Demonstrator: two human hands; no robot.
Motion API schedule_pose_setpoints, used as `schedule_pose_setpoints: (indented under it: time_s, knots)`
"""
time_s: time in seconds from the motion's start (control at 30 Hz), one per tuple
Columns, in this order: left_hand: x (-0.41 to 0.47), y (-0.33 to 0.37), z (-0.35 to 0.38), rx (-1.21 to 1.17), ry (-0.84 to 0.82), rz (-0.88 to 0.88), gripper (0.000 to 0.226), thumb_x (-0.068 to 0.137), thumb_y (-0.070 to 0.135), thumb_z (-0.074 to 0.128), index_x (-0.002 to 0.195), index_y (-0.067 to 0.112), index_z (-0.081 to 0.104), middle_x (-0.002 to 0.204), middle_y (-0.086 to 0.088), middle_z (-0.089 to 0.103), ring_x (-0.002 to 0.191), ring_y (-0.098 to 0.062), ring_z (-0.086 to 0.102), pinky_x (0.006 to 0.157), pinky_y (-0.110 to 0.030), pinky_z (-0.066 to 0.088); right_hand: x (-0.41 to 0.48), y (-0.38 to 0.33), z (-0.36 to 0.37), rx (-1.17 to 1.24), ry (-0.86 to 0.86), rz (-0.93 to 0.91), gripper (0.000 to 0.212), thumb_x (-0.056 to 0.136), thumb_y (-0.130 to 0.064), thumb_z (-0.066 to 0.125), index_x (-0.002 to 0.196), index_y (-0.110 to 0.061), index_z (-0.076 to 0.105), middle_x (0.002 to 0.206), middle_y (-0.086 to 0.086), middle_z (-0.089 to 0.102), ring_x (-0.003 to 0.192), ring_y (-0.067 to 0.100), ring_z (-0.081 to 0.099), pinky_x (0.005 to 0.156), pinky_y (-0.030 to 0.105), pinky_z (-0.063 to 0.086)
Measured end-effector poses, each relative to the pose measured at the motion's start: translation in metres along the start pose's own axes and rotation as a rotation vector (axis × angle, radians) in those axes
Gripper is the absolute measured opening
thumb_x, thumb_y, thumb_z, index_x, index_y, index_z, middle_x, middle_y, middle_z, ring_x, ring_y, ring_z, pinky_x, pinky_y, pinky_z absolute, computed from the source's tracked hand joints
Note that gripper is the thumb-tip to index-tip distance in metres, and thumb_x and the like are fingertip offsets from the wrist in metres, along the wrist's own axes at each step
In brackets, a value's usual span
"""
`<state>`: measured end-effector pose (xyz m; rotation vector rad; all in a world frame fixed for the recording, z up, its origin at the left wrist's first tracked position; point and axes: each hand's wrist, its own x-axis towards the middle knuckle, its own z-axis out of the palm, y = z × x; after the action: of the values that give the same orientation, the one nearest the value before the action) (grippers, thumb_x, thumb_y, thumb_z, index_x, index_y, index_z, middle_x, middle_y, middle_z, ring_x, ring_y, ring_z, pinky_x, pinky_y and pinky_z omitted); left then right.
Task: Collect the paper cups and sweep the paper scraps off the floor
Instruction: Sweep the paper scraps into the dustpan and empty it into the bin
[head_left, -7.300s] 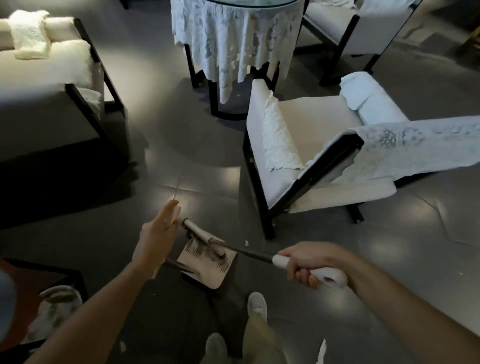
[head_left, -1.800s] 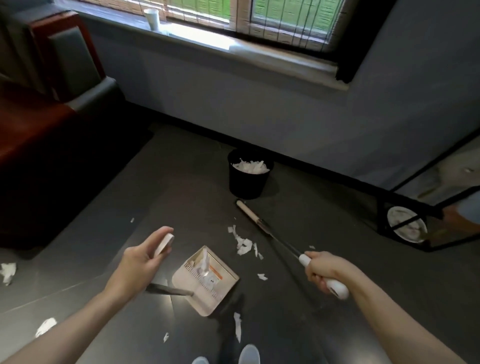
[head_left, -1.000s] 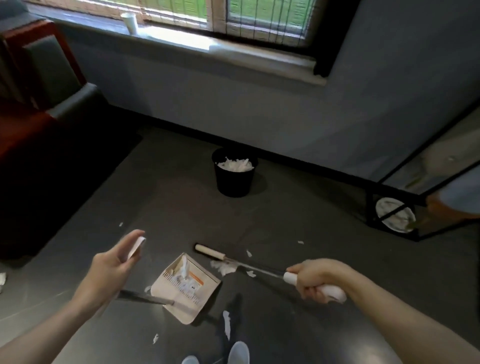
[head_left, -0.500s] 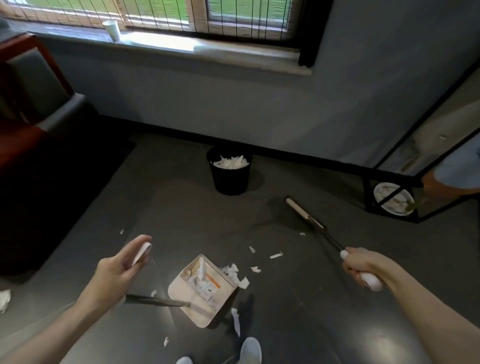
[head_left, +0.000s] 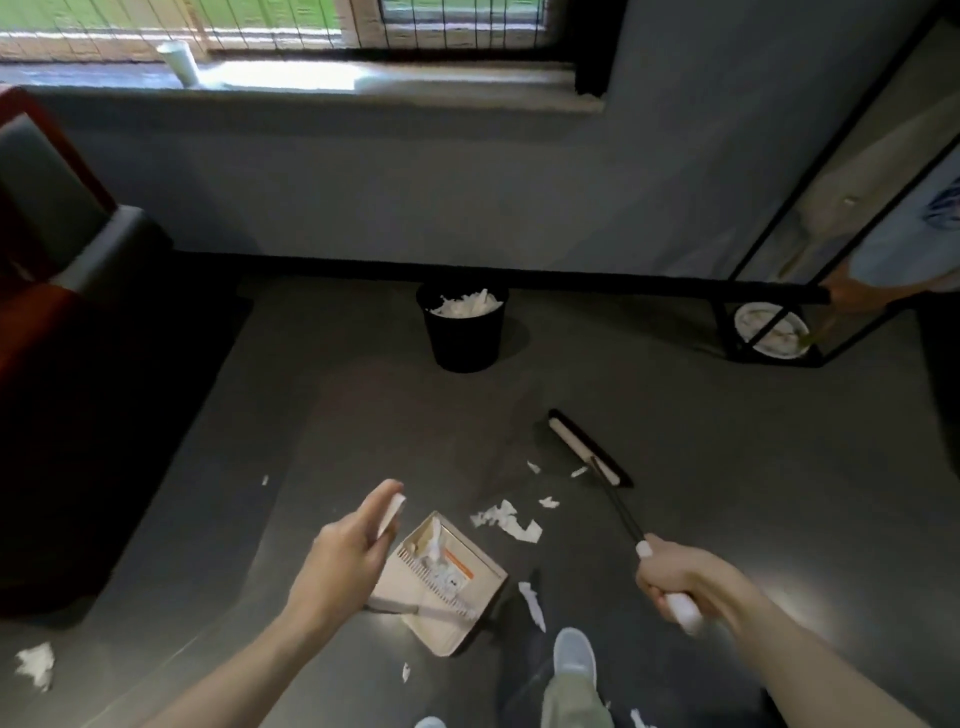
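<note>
1. Right hand (head_left: 675, 582): grip wrapped around the white handle of the broom (head_left: 589, 451), whose head rests on the floor (head_left: 727, 467).
2. Left hand (head_left: 345, 556): grip closed on the white top of the dustpan (head_left: 441, 587) handle.
3. Dustpan: on the floor, holding several paper scraps.
4. Loose paper scraps (head_left: 506, 519): on the floor between pan and broom head.
5. Black bin (head_left: 464, 332): by the wall, filled with white paper.
6. Paper cup (head_left: 178, 62): upright on the windowsill.

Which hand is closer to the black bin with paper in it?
Left, but only slightly. The left hand is below-left of the black bin; the right hand sits lower and farther right.
</note>
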<state>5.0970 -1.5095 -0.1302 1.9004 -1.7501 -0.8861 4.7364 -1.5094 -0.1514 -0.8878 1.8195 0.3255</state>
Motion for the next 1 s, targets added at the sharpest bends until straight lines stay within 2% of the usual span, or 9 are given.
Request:
schedule_pose_setpoints:
  time_s: [0.1,0.2,0.23,0.33,0.4,0.43,0.7,0.9,1.0]
  knots:
    - [0.015,-0.013,-0.004,-0.039,-0.065,0.029,0.027,0.095,0.033,0.054,0.116,0.048,0.047,0.094,0.004,0.069,0.087,-0.017,0.065,0.079,-0.036,0.050,-0.031,-0.016,0.053,-0.018,-0.011,-0.012,0.083,0.079,-0.002,0.044,0.154,-0.019,0.011,0.099,0.008,0.057,0.068,0.016,0.055,0.062,0.025,0.047]
    - [0.021,-0.023,-0.008,-0.052,-0.080,0.059,0.025,0.095,0.037,0.051,0.115,0.051,0.044,0.080,0.007,0.064,0.074,-0.014,0.060,0.072,-0.036,0.049,-0.064,-0.028,0.102,0.096,-0.068,0.021,0.084,0.081,0.002,0.037,0.154,-0.025,0.006,0.135,0.014,0.046,0.081,0.016,0.062,0.052,0.021,0.047]
    - [0.021,-0.025,-0.008,-0.055,-0.085,0.071,0.026,0.095,0.037,0.051,0.116,0.051,0.043,0.080,0.007,0.063,0.071,-0.013,0.058,0.071,-0.035,0.049,-0.076,-0.031,0.113,0.136,-0.090,0.027,0.084,0.081,0.003,0.036,0.153,-0.026,0.006,0.134,0.015,0.047,0.080,0.015,0.062,0.048,0.019,0.046]
    - [0.022,-0.027,-0.008,-0.069,-0.103,0.090,0.027,0.094,0.038,0.051,0.117,0.050,0.044,0.078,0.003,0.065,0.058,-0.010,0.054,0.062,-0.033,0.049,-0.104,-0.033,0.137,0.358,-0.199,0.044,0.081,0.082,0.005,0.034,0.152,-0.031,0.014,0.102,0.009,0.063,0.051,0.007,0.047,0.039,0.016,0.039]
    - [0.021,-0.030,-0.008,-0.084,-0.112,0.097,0.027,0.094,0.039,0.050,0.119,0.047,0.045,0.081,0.002,0.066,0.060,-0.010,0.057,0.062,-0.033,0.051,-0.119,-0.030,0.142,0.532,-0.298,0.071,0.072,0.085,0.004,0.032,0.145,-0.036,0.027,0.059,-0.001,0.052,0.039,0.002,0.035,0.035,0.012,0.031]
    - [0.020,-0.031,-0.008,-0.099,-0.113,0.095,0.027,0.094,0.038,0.051,0.120,0.047,0.046,0.086,0.001,0.066,0.067,-0.013,0.061,0.067,-0.034,0.052,-0.128,-0.027,0.141,0.578,-0.334,0.077,0.068,0.087,0.003,0.032,0.140,-0.038,0.033,0.049,-0.004,0.042,0.036,0.001,0.032,0.034,0.010,0.029]
    - [-0.023,-0.045,-0.022,-0.122,-0.157,0.109,0.029,0.095,0.035,0.054,0.121,0.047,0.047,0.096,-0.003,0.066,0.085,-0.019,0.063,0.079,-0.037,0.049,-0.201,0.055,0.129,0.766,-0.326,0.070,0.067,0.087,0.004,0.039,0.134,-0.044,0.037,0.050,-0.003,0.036,0.035,0.002,0.031,0.029,0.012,0.027]
    - [-0.092,-0.051,-0.045,-0.054,-0.180,0.185,0.033,0.096,0.031,0.053,0.129,0.036,0.048,0.097,-0.005,0.064,0.079,-0.023,0.064,0.070,-0.037,0.051,-0.239,0.118,0.175,0.779,-0.085,0.055,0.069,0.083,0.001,0.044,0.138,-0.041,0.041,0.051,-0.002,0.042,0.037,0.004,0.034,0.030,0.014,0.029]
    - [-0.134,-0.058,-0.050,-0.061,-0.176,0.211,0.034,0.096,0.027,0.052,0.130,0.035,0.048,0.103,-0.002,0.062,0.075,-0.012,0.063,0.061,-0.025,0.050,-0.246,0.143,0.204,0.824,0.004,0.074,0.069,0.085,0.004,0.043,0.140,-0.037,0.038,0.046,-0.002,0.041,0.034,0.004,0.033,0.030,0.013,0.027]
